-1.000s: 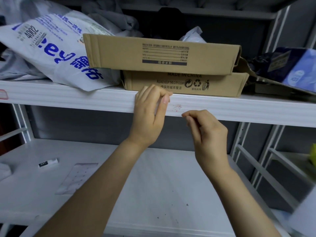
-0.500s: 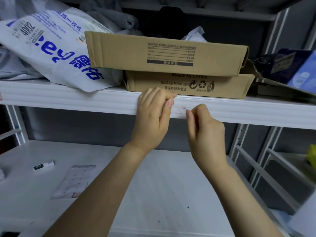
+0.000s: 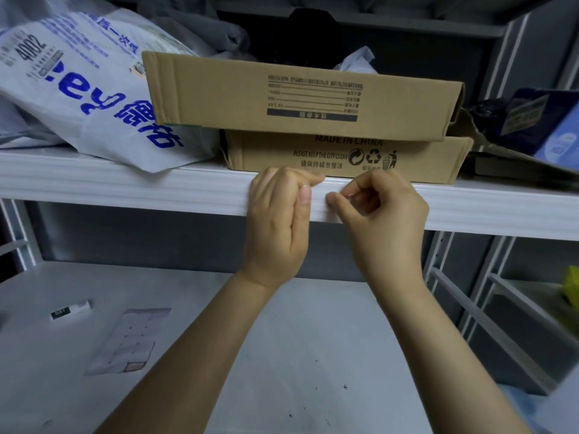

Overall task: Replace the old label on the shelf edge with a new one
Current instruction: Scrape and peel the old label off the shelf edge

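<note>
The white shelf edge (image 3: 125, 191) runs across the middle of the view. My left hand (image 3: 277, 220) grips it: the fingers hook over the top and the thumb lies flat on the front face. My right hand (image 3: 380, 220) is just to the right, fingers curled in, thumb tip and fingernails against the front face. It covers the faint red label residue, and no label shows in either hand. A label sheet (image 3: 125, 339) with one pinkish label (image 3: 134, 367) in its lower corner lies on the lower shelf (image 3: 282, 355).
Two stacked cardboard boxes (image 3: 297, 89) sit on the shelf right above my hands. A white bag with blue print (image 3: 78, 89) lies to their left and dark packages (image 3: 532, 120) to their right. A small white tube (image 3: 71, 310) lies beside the sheet.
My right hand has risen from below the shelf edge onto its front face, covering the red smear. My left hand has kept its grip.
</note>
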